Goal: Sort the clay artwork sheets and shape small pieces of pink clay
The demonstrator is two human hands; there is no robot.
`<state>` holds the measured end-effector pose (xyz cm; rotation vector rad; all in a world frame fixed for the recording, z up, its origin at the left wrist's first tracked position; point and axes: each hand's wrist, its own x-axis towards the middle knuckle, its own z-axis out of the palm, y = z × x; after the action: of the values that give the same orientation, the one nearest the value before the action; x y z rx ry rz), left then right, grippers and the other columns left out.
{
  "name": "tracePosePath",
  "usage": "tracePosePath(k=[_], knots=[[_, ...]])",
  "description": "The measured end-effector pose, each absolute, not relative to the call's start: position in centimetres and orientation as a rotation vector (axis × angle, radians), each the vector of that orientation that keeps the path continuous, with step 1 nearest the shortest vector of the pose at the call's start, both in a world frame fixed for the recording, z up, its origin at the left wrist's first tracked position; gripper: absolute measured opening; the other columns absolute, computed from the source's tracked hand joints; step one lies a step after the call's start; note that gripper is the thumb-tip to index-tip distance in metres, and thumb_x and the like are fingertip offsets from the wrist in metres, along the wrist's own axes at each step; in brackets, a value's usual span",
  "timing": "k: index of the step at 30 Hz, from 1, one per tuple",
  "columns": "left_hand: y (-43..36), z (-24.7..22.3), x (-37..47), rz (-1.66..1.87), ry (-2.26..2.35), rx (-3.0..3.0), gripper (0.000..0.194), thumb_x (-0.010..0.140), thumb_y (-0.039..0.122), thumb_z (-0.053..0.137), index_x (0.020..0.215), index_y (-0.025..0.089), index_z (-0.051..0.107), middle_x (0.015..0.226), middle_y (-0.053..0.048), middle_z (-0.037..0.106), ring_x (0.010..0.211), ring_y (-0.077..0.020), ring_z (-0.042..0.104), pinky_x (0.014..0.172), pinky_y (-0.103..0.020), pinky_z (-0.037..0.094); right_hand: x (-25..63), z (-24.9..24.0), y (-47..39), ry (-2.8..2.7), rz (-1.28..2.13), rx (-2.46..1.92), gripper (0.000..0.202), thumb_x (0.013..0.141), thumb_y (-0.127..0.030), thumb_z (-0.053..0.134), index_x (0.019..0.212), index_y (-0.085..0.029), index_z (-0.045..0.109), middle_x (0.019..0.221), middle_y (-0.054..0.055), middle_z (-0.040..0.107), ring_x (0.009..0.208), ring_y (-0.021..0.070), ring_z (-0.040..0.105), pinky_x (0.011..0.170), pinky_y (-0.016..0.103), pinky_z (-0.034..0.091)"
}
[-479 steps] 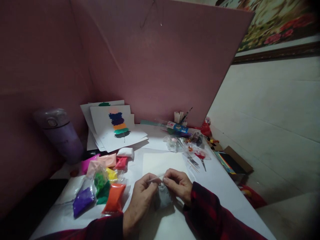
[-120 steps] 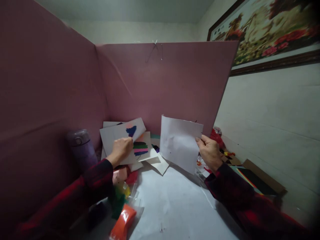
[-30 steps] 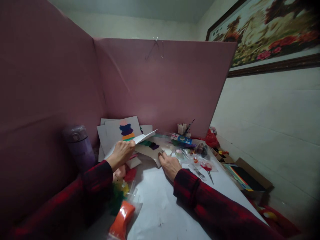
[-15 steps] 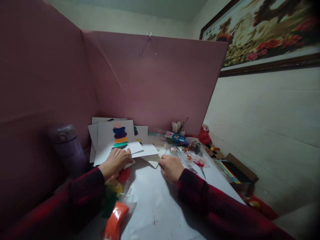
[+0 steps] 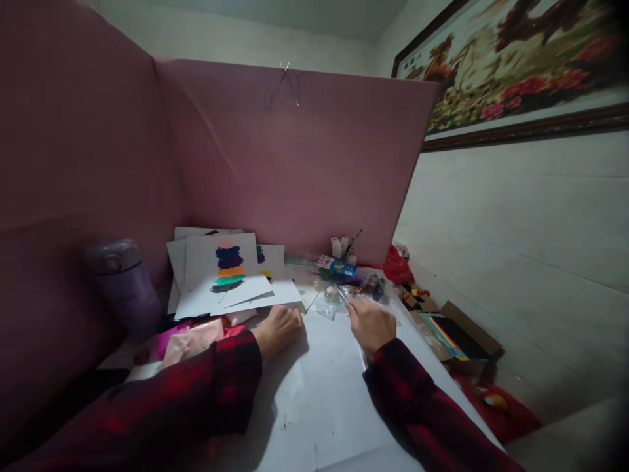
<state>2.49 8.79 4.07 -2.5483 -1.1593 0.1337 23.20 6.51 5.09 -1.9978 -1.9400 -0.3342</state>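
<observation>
My left hand [image 5: 281, 331] is closed, its knuckles up, on the white tabletop beside the lower right corner of the stacked white sheets [image 5: 196, 305]. Whatever its fingers may hold is hidden. The top sheet carries stripes of paint [image 5: 229, 259] in navy, orange, green and black. Farther right, my right hand [image 5: 372, 326] has its fingers pinched on a thin shiny stick-like thing [image 5: 343, 295], whose kind I cannot make out. Just beyond these fingers lies a clear plastic bag [image 5: 328, 305] with small pieces near it.
A purple bottle [image 5: 125, 288] stands at left, near pink packets [image 5: 194, 341]. At the back are a blue-and-white box [image 5: 337, 265] and a white holder with a brush [image 5: 340, 247]. Pink panels [image 5: 295, 164] rise behind. An open cardboard box [image 5: 472, 328] sits right of the table.
My left hand has moved right, along the front of the sheets. My right hand has shifted right to the small items. The orange packet and red-handled scissors have dropped from sight.
</observation>
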Motion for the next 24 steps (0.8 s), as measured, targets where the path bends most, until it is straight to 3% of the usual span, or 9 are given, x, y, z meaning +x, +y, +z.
tracePosePath(k=[5,12,17,20,24], knots=[[9.8,3.5,1.3,0.168,-1.196,-2.506,0.026,0.084,-0.001,0.04,0.077,0.008,0.063,0.073,-0.016,0.064,0.068,-0.0239,0.062,0.058,-0.034,0.038,24.0,2.4,7.3,-2.021,-0.374,-1.942,0.032,0.094,-0.031,0.04,0.085,-0.019,0.068,0.088,0.007,0.069,0.08,0.0199,0.064,0.065,0.03,0.033],[9.7,5.6,-1.7,0.209,-1.36,-2.395,0.019,0.075,-0.005,0.051,0.067,0.007,0.063,0.06,-0.015,0.061,0.064,-0.0275,0.065,0.055,-0.031,0.041,23.4,2.4,7.0,-2.039,-0.341,-1.877,0.031,0.094,-0.03,0.041,0.085,-0.019,0.068,0.086,0.007,0.068,0.078,0.0204,0.062,0.063,0.03,0.032],[8.0,7.1,-1.7,0.097,-1.358,-2.386,0.021,0.081,0.0,0.042,0.083,0.01,0.061,0.074,-0.014,0.064,0.071,-0.0241,0.064,0.06,-0.031,0.043,22.8,2.5,6.5,-2.029,-0.217,-1.675,0.03,0.094,-0.026,0.04,0.088,-0.017,0.068,0.091,0.008,0.068,0.087,0.0201,0.061,0.07,0.028,0.037],[6.9,7.3,-1.4,0.036,-1.343,-2.415,0.024,0.085,0.003,0.037,0.086,0.013,0.059,0.076,-0.011,0.065,0.071,-0.0229,0.064,0.06,-0.031,0.043,22.2,2.1,6.6,-1.953,0.082,-1.512,0.029,0.094,-0.029,0.042,0.088,-0.015,0.067,0.089,0.009,0.067,0.085,0.0193,0.061,0.073,0.028,0.042],[6.2,6.6,-1.7,0.007,-1.344,-2.451,0.022,0.087,0.009,0.039,0.086,0.016,0.06,0.074,-0.008,0.065,0.068,-0.0215,0.063,0.057,-0.029,0.042,20.4,2.1,6.9,-1.524,1.066,-1.376,0.036,0.093,-0.043,0.041,0.086,-0.013,0.06,0.074,0.006,0.064,0.053,0.0127,0.058,0.048,0.024,0.044]])
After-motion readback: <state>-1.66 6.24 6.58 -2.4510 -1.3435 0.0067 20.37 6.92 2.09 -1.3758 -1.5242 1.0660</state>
